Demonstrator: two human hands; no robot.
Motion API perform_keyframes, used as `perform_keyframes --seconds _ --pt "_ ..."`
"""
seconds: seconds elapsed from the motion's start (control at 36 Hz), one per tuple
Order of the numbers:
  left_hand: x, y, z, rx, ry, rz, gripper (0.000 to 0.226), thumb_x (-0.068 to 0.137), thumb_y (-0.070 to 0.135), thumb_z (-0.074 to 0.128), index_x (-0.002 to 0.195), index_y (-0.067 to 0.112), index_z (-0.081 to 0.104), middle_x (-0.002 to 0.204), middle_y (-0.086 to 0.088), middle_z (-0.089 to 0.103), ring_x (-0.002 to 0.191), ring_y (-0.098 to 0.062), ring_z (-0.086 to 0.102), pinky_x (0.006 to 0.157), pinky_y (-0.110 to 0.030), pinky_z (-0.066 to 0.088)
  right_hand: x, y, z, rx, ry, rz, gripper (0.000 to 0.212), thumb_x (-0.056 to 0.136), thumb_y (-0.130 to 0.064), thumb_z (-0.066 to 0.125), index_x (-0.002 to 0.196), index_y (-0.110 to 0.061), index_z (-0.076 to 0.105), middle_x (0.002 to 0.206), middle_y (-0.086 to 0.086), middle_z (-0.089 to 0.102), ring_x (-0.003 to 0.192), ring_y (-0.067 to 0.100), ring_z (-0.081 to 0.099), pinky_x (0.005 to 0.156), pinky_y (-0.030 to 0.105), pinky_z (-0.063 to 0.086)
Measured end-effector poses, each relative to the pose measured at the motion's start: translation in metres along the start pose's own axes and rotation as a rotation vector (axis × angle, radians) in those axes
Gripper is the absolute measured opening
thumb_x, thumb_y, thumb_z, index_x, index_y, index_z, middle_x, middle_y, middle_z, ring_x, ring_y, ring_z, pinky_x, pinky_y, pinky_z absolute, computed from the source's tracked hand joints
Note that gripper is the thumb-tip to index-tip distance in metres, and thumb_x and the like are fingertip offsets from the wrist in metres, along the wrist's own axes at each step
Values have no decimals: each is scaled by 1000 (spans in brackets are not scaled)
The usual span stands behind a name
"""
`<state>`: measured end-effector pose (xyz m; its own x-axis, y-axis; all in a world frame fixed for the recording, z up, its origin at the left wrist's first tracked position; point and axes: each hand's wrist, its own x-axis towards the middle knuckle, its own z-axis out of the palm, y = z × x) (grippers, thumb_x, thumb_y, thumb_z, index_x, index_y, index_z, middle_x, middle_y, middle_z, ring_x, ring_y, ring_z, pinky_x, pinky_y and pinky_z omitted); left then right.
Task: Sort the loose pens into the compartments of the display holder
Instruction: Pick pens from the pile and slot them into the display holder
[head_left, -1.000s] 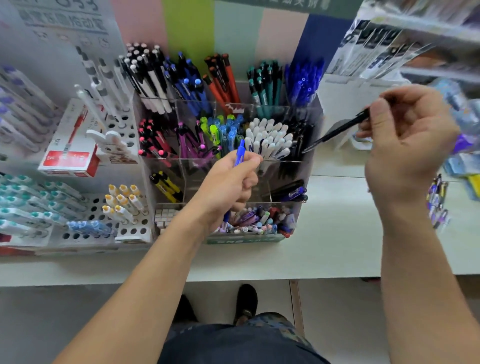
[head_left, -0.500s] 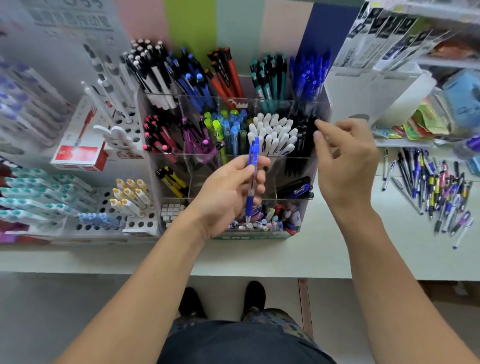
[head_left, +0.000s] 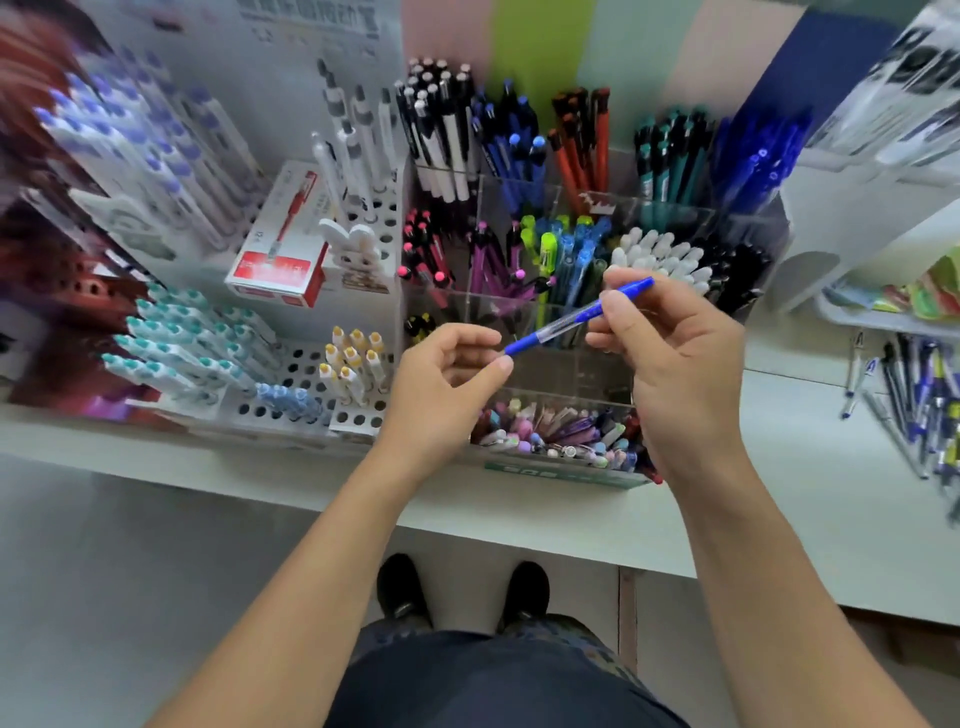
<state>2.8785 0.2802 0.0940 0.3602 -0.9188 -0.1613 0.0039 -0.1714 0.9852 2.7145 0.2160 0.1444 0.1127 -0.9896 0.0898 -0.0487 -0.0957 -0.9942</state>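
Between right fingers (head_left: 613, 306), blue pen (head_left: 571, 318)

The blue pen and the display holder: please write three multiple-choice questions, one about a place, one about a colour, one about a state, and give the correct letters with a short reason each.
1. Where do the loose pens lie?
A. on the counter, right of the display holder
B. on the floor
C. on the red box

2. What colour are the caps of the pens in the holder's back right compartment?
A. orange
B. blue
C. white

3. How is the blue pen held?
A. by the left hand alone
B. by nobody, it lies flat
C. pinched by the right hand, its lower end at the left hand's fingers

Answers:
1 A: they are spread on the white counter, right of the display holder.
2 B: the back right pens are blue.
3 C: the right hand pinches the blue pen; the left hand meets its lower tip.
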Motion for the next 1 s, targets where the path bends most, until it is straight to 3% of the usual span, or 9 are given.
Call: perform_keyframes --seconds 0.08,0.17,0.25,0.33,0.5,0.69,0.81,0.92,1.0 --pt "3 14 -3 -49 -13 61 15 94 11 70 104 21 70 95 -1 75 89 -19 72 72 -27 60 4 -15 -2 -16 47 -144 21 99 -1 62 118 -6 69 106 10 73 87 20 70 80 30 59" --pt "12 40 4 -99 -61 145 14 95 10 68 102 22 69 94 -5 74 86 -20 72 67 -23 56 17 -40 -15 -33 217 -371 23 100 -1 57 122 0 63 105 12 70 92 20 69 82 33 59" --pt "24 65 18 -119 -141 217 13 97 11 65 105 21 68 97 -8 73 82 -15 71 66 -23 55 36 -62 -42 -119 484 -574 23 98 -3 53 120 2 60 100 6 66 87 12 65 74 31 57" --pt "37 79 37 -89 -217 257 12 98 12 64 105 21 66 94 -5 72 78 -10 70 64 -23 55 56 -65 -71 -254 631 -560 20 95 -8 52 112 -8 63 94 -7 65 81 3 62 71 31 57" --pt "46 75 60 28 -286 290 13 98 18 65 102 31 66 92 6 72 83 -14 72 67 -27 57 91 -49 -86 -465 500 -400 21 92 -10 56 107 -17 68 87 -7 67 75 7 65 75 43 61" --pt "46 66 62 16 -345 197 12 100 14 62 109 20 67 96 0 72 79 -6 69 65 -21 56 111 -49 -82 -766 334 -402 31 92 -5 64 122 -14 68 95 -1 73 82 7 68 82 19 56" --pt "47 65 70 22 -371 238 12 100 15 62 103 26 66 97 -3 72 78 -8 69 67 -22 54 115 -29 -72 -996 280 -378 38 94 -9 55 130 -11 69 114 11 71 99 23 65 87 20 44" --pt "43 65 80 11 -384 263 11 99 15 63 103 25 67 96 1 71 76 -7 68 67 -20 54 109 -12 -64 -872 361 -377 41 98 -7 51 139 -6 61 119 11 65 101 10 53 91 3 38" --pt "37 63 86 4 -388 258 14 99 14 63 101 27 66 94 2 71 75 -6 68 65 -18 52 100 -12 -63 -620 351 -268 47 99 -2 50 146 -8 53 125 5 66 110 9 62 104 24 50"
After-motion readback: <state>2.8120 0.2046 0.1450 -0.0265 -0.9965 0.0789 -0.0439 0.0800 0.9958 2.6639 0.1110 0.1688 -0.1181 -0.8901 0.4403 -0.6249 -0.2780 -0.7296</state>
